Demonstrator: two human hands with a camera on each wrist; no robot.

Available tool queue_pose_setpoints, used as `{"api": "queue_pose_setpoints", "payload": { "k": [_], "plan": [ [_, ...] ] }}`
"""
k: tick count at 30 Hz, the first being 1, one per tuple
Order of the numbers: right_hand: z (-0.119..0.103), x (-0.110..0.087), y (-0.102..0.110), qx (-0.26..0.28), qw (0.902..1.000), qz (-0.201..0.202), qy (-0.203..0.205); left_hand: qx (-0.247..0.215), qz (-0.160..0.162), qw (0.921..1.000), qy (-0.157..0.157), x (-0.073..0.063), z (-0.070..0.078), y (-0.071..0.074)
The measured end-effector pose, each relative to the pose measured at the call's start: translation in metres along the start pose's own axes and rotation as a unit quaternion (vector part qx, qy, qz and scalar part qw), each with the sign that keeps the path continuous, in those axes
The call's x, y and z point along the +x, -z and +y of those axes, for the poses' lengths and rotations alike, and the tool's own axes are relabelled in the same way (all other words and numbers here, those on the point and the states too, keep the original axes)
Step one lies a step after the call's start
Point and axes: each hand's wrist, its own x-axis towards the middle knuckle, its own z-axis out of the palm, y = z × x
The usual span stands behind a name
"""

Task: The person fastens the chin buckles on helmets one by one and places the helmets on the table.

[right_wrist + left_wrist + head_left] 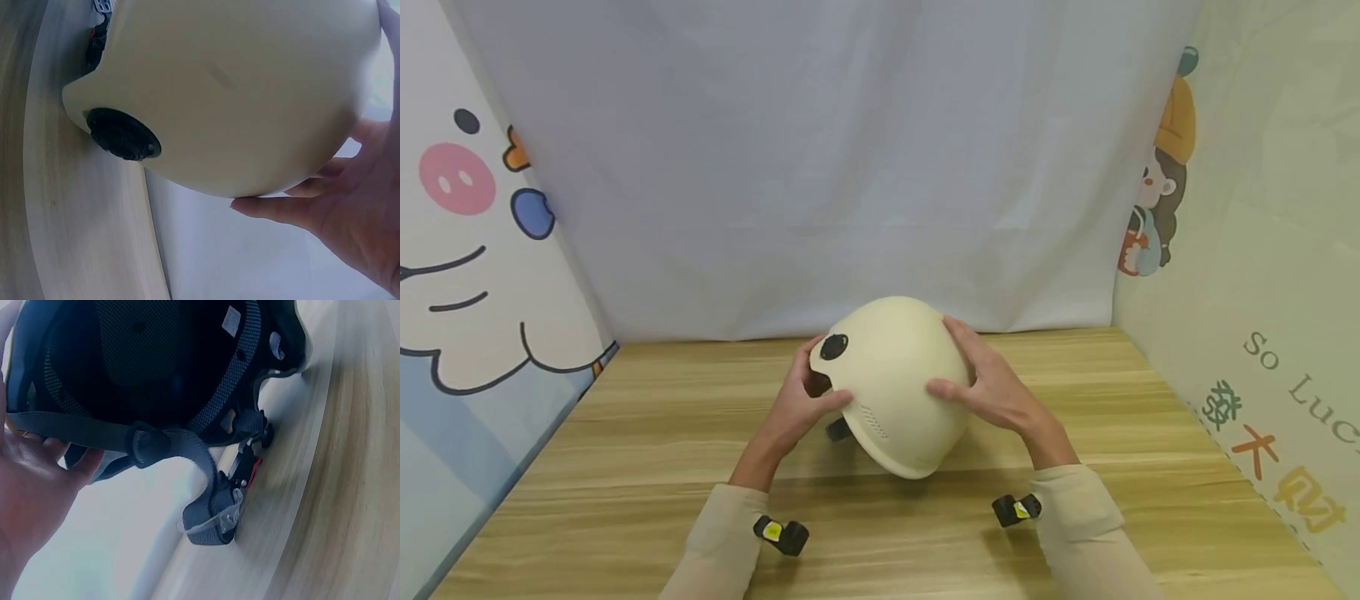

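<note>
Helmet (895, 375) in plain cream is being held tilted over the middle of a wood-grain table (662, 442); whether its rim touches the tabletop can't really be made out. Pretty clean-looking shell tbh: smooth, rounded, with a chunky black disc (833, 346) set near the edge and a little patch of dots (874, 422) printed or punched by the rim. A faint darker streak (220, 76) can be spotted on the dome too, mark or reflection can't be told. Inside, dark padding (140, 350) is seen, with a small white label (231, 320) stuck in there. A grey strap (81, 428) is slung across the opening, its looped end wrapped in some clear plastic (229, 515), and a bit of red (254, 472) is shown at the buckle area. The rim is gripped by the left hand (797, 408), thumb outside, fingers tucked behind the strap. The dome's opposite side is grasped by the right hand (996, 387), thumb and fingers spread around it. Everything's backed by a pale curtain (850, 167), flanked by cartoon-printed walls (1262, 250).
</note>
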Motion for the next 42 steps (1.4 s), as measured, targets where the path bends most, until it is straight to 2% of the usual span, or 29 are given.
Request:
{"api": "queue_pose_setpoints", "payload": {
  "k": [4, 9, 13, 17, 22, 30, 37, 42],
  "plan": [
    [0.001, 0.0, -0.001, 0.013, 0.9999, -0.002, 0.004, -0.018, -0.012, 0.9998, -0.005, 0.0, 0.001, -0.002],
    [-0.003, -0.001, -0.001, 0.021, 0.9997, 0.008, 0.002, -0.019, -0.008, 0.9998, -0.004, -0.001, 0.003, -0.003],
    [-0.01, -0.002, -0.001, 0.03, 0.9987, 0.025, 0.033, -0.014, -0.002, 0.9999, -0.004, -0.001, 0.002, -0.004],
    [-0.02, 0.0, -0.003, 0.014, 0.9966, 0.042, 0.07, 0.001, 0.001, 1.0, -0.003, -0.001, 0.005, -0.005],
    [-0.031, 0.0, -0.005, -0.015, 0.9953, 0.053, 0.08, 0.023, 0.003, 0.9997, 0.002, -0.002, 0.011, -0.008],
    [-0.044, 0.0, -0.005, -0.043, 0.9937, 0.054, 0.088, 0.035, 0.012, 0.9993, 0.012, -0.002, 0.016, -0.013],
    [-0.047, 0.002, -0.01, -0.058, 0.9942, 0.028, 0.086, 0.058, 0.002, 0.9983, -0.009, -0.002, 0.017, -0.015],
    [-0.045, 0.003, -0.011, -0.064, 0.9942, 0.025, 0.082, 0.066, 0.0, 0.9977, -0.014, 0.0, 0.018, -0.016]
  ]
}}
